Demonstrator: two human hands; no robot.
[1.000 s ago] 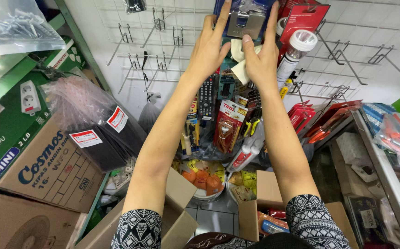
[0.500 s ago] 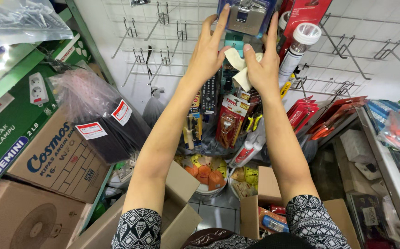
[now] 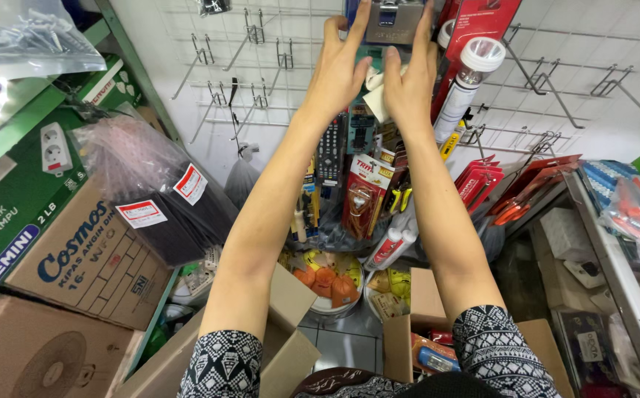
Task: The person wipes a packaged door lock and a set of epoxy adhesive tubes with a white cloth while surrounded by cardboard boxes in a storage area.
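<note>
my left hand (image 3: 340, 70) and right hand (image 3: 410, 81) raised, fingers clasping sides of carded grey metal padlock pack (image 3: 392, 18) high on white wire display grid (image 3: 555, 66). judged heavy, rigid; card edges flexible, so grip beside lock body.

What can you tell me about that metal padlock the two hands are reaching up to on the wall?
The padlock has a dull grey, metal-looking body with a shiny shackle, on a blue backing card. It hangs high on the white wire wall rack, its top cut off by the picture's edge. The left hand and the right hand grip its sides with raised fingers.
</note>
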